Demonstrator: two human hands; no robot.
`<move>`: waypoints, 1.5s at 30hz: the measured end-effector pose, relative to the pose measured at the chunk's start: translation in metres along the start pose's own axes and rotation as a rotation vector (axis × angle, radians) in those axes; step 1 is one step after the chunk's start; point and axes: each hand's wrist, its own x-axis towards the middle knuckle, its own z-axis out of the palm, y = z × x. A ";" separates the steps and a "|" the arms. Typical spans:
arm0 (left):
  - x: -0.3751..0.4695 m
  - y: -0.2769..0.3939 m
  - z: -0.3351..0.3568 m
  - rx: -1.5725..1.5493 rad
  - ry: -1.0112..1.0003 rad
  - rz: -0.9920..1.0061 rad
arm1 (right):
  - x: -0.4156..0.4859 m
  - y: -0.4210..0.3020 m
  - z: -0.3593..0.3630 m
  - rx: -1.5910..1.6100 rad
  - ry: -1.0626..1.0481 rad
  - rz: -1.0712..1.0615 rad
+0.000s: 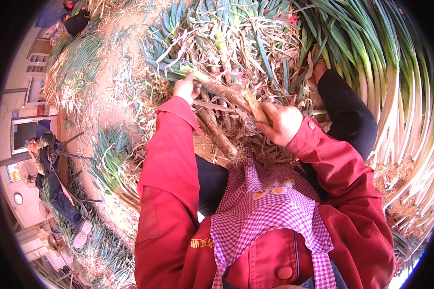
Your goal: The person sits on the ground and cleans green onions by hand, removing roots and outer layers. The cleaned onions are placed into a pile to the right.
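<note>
My left hand (186, 87) grips a large green onion (226, 93) just below its green leaves. The stalk, still in brown outer skin, slants down to the right towards my lap. At its lower part my right hand (280, 123) is closed, with a dry strip of outer leaf (255, 104) standing up between thumb and fingers; the root end is hidden by that hand. Under the held stalk lie more unpeeled green onions (217, 132) with roots towards me, among dry brown leaves (271, 50).
Peeled green onions with white stalks (390, 97) are stacked at the right. An unpeeled bunch (117, 169) lies left of my sleeve, with a larger heap (72, 76) beyond. A co-worker (58, 180) is at the far left, near metal-framed equipment. Leaf scraps litter the floor (115, 72).
</note>
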 end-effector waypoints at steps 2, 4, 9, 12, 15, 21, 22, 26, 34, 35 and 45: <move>0.021 -0.004 -0.007 -0.053 0.048 -0.035 | -0.005 -0.001 -0.001 -0.045 -0.043 0.010; 0.019 -0.010 -0.005 0.083 0.073 0.181 | -0.008 0.004 -0.002 -0.058 0.013 0.009; -0.071 -0.032 0.045 0.427 -0.206 0.318 | 0.000 0.027 0.008 0.049 0.049 0.117; -0.154 -0.057 0.092 0.189 -0.869 0.305 | 0.020 0.043 0.030 0.419 0.069 0.420; -0.212 -0.066 0.128 0.362 -1.251 0.233 | 0.031 0.067 0.055 1.153 0.017 0.778; -0.174 -0.027 0.060 0.487 -1.058 0.121 | 0.011 0.118 0.071 1.671 0.002 0.241; -0.151 -0.022 0.043 0.452 -0.799 0.067 | 0.012 0.123 0.067 1.733 0.037 0.382; -0.074 -0.028 0.007 0.086 -0.411 0.035 | 0.013 0.113 0.056 2.437 -0.764 0.689; 0.006 -0.012 0.010 -0.772 -0.435 0.283 | -0.044 0.018 0.048 1.816 -0.373 0.199; 0.016 -0.010 0.004 -0.715 -0.401 0.219 | -0.043 0.010 0.050 1.831 -0.322 0.192; 0.069 -0.040 -0.008 0.081 0.171 0.797 | -0.031 -0.017 0.074 1.862 0.109 0.583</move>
